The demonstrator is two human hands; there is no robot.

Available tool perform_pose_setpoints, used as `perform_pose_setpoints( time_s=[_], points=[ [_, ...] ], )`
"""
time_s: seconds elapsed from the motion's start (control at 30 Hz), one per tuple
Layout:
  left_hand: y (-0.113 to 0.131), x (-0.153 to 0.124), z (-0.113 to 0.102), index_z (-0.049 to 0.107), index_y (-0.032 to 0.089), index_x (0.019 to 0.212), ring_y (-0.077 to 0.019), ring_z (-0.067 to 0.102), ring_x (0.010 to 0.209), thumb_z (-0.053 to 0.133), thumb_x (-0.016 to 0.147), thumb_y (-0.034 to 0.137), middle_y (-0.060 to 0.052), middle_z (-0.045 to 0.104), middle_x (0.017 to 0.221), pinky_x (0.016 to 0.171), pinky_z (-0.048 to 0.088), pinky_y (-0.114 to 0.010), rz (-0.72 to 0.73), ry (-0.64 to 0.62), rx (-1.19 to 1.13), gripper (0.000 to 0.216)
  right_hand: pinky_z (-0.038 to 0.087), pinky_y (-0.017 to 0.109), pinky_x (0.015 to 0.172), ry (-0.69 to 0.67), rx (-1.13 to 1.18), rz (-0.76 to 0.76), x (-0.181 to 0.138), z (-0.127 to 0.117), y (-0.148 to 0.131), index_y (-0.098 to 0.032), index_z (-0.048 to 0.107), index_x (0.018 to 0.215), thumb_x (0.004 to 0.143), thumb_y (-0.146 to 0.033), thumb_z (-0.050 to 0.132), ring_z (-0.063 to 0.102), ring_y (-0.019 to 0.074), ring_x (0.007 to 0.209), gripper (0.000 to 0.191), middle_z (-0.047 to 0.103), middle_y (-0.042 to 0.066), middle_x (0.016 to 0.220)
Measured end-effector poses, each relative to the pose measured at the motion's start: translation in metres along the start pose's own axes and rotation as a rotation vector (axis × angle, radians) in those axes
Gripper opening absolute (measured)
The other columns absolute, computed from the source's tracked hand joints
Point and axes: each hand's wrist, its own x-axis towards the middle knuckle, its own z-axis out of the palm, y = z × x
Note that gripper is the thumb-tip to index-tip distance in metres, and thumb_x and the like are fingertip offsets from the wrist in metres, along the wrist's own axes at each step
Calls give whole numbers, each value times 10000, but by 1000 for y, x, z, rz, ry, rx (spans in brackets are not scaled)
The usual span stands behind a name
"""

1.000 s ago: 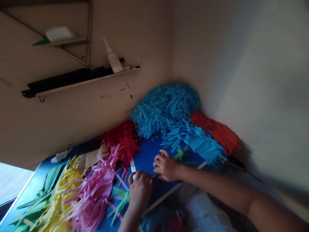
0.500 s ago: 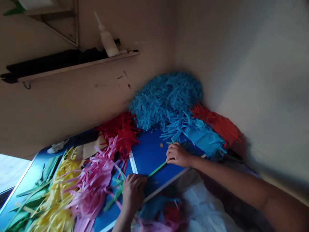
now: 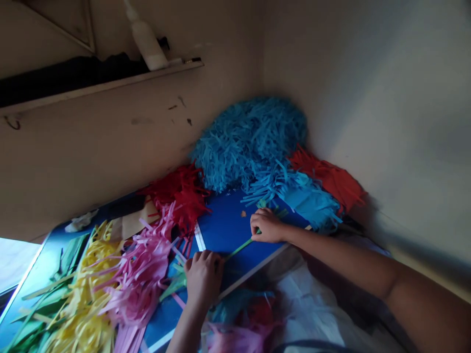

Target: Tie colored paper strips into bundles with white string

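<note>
Yr L hand (image 3: 204,274) & R hand (image 3: 268,225) each pinch the green strip (image 3: 240,248), straight betw. them, in front of the blue fringe heap (image 3: 253,139). Prob. twisting/stretching step; next move calls for steady tension.

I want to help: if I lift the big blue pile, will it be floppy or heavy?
The blue pile is probably floppy, since its thin strips bend every way. It's likely light for its size: it looks loose and airy.
</note>
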Motion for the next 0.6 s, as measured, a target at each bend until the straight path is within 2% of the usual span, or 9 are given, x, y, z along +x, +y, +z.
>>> perform_pose_setpoints(
  time_s=[0.07,0.13,0.23,0.33,0.37,0.43,0.53,0.6],
  points=[
    [2,1,-3,715,266,907,-260,596,963,544,899,211,-36,714,956,945,328,-483,154,21,71,180,332,360,881,-9,-12,11,1,-2,-1,-205,692,668,675,-231,795,555,223,944,107,686,8,847],
    [4,1,-4,694,330,1061,-258,590,1011,539,880,113,-12,721,1030,979,298,-494,299,40,132,323,344,367,882,-9,-27,15,1,-6,-4,-206,697,691,668,-231,802,558,224,933,110,687,12,831],
    [6,2,-4,675,386,1120,-266,590,1029,567,843,60,10,732,1029,961,299,-500,355,17,154,441,305,444,970,41,-64,-20,-3,-11,-15,-235,719,726,698,-263,801,542,242,998,91,699,18,919],
    [11,6,-7,699,381,1070,-261,591,1035,575,832,54,3,732,1042,960,303,-496,365,-3,132,423,144,556,1080,125,-192,-341,-3,-7,-32,-292,728,800,811,-300,723,483,258,1137,14,703,-16,1033],
    [13,8,-8,709,369,1046,-259,592,1035,579,826,53,-2,733,1042,967,301,-496,367,-1,121,406,107,578,1091,143,-262,-473,-2,-3,-37,-284,720,787,842,-274,685,484,255,1134,66,712,-25,990],
    [17,10,-9,726,329,972,-255,596,1030,591,823,73,-12,739,1004,985,291,-499,355,11,101,326,110,602,1086,164,-400,-665,3,7,-42,-239,690,712,861,-190,624,525,245,1038,170,710,-23,833],
    [21,13,-1,724,280,817,-224,620,951,591,851,129,-3,740,875,993,290,-483,297,61,60,204,209,580,1045,219,-498,-794,12,22,-42,-206,658,650,851,-128,566,554,215,863,234,676,-11,717],
    [20,14,9,710,274,765,-193,633,865,583,861,139,20,731,810,980,300,-460,262,115,26,209,256,558,1009,258,-499,-789,16,26,-41,-193,650,653,853,-117,539,550,193,783,241,665,-4,693]
  ],
)
